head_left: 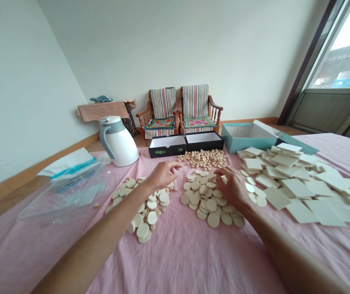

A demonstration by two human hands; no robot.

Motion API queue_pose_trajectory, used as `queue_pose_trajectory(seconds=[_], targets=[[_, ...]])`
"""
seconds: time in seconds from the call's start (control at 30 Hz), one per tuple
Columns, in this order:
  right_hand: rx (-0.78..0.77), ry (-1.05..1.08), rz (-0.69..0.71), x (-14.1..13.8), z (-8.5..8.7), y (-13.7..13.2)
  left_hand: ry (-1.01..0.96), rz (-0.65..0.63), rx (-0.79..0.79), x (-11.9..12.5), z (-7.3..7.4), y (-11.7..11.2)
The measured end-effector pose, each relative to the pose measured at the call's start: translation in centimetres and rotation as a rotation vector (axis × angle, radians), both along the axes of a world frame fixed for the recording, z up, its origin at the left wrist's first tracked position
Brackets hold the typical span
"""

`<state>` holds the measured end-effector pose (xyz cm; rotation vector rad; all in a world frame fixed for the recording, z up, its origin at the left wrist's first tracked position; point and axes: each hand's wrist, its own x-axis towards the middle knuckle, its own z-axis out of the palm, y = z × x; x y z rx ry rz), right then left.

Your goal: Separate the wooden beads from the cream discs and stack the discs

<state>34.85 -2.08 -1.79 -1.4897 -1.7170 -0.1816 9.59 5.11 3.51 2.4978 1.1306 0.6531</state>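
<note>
My left hand hovers at the upper right of a mixed pile of pale round wooden discs and small wooden beads. Its fingers are bent, with a gap to the thumb, and nothing shows between them. My right hand is at the right side of a second pile of round wooden discs. Its fingers curve toward the discs, apart from the thumb; I see no disc held. Behind both hands lies a heap of small wooden beads.
Square wooden tiles are heaped at the right. Two black boxes and a teal box stand at the back. A white jug and a clear plastic bag are on the left of the pink cloth.
</note>
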Motion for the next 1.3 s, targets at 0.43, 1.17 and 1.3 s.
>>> queue_pose_trajectory(seconds=[0.43,1.17,1.3], targets=[[0.004,-0.004,-0.004,0.1,0.0,0.1,0.427,-0.097,0.119,-2.4,-2.3,1.3],[-0.002,-0.010,-0.015,0.4,-0.2,0.4,0.320,0.178,0.063,-2.9,-2.3,5.5],[-0.002,-0.016,-0.019,0.4,-0.2,0.3,0.307,0.186,0.040,-2.8,-2.8,5.5]])
